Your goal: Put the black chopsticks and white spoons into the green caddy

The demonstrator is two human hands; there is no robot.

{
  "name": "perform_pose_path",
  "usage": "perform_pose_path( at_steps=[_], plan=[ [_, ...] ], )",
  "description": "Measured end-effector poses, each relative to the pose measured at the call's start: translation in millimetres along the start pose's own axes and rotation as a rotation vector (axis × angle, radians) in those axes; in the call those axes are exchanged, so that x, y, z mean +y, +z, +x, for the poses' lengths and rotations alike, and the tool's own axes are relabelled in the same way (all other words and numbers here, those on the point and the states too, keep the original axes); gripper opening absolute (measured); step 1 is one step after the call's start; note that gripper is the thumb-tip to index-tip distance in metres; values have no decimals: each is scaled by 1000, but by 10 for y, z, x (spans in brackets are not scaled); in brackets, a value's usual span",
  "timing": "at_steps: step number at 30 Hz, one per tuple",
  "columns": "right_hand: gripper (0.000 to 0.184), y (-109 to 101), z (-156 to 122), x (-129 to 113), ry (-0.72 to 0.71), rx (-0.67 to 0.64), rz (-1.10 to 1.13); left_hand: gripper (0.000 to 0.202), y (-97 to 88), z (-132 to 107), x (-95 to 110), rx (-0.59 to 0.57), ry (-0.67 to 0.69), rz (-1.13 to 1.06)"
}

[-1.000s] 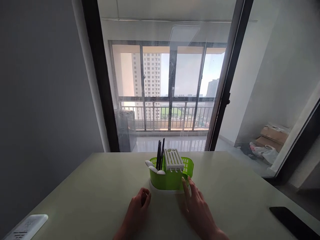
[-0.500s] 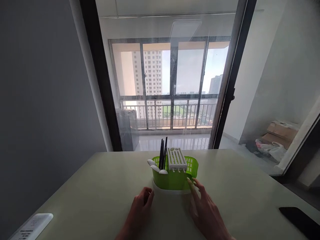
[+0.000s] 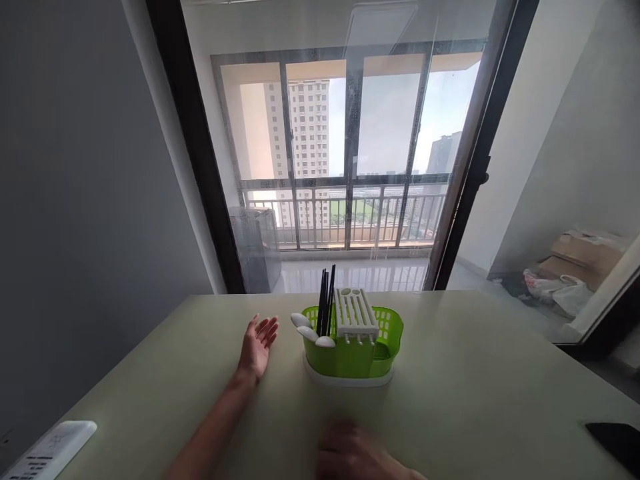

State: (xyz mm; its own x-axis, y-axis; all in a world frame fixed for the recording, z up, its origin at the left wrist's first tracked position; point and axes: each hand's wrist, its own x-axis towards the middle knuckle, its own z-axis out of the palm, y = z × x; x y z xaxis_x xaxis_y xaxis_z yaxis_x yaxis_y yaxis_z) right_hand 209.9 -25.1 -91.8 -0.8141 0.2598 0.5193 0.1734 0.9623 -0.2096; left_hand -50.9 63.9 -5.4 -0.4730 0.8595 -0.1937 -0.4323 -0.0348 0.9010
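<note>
A green plastic cutlery caddy (image 3: 360,357) with a white base stands in the middle of the pale table (image 3: 475,393). It holds black chopsticks (image 3: 326,308), white spoons (image 3: 310,333) and a white slotted insert (image 3: 354,312). My left hand (image 3: 257,345) lies on the table left of the caddy, palm up, fingers stretched out, holding nothing. My right hand (image 3: 357,457) is at the bottom edge, near me, blurred by motion, apart from the caddy.
A white remote control (image 3: 47,450) lies at the table's near left corner. A black phone (image 3: 615,443) lies at the near right edge. Behind the table is a glass sliding door onto a balcony; cardboard boxes and bags (image 3: 565,273) sit on the floor at right.
Both hands have left the caddy. My left hand moved out to the left and turned palm up; my right hand pulled back toward me. The view tilted slightly.
</note>
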Motion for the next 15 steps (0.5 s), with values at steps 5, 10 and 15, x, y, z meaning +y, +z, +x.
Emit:
perform_pose_path(
  at_steps=[5, 10, 15],
  plan=[
    [7, 196, 217, 39, 116, -282, 340, 50, -56, 117, 86, 21, -19, -110],
    [11, 142, 301, -12, 327, -204, 483, 91, -43, 229, 172, -58, -37, -106],
    [11, 11, 346, -47, 376, -218, 625, 108, 87, 382, 347, -204, -96, -55]
  ],
)
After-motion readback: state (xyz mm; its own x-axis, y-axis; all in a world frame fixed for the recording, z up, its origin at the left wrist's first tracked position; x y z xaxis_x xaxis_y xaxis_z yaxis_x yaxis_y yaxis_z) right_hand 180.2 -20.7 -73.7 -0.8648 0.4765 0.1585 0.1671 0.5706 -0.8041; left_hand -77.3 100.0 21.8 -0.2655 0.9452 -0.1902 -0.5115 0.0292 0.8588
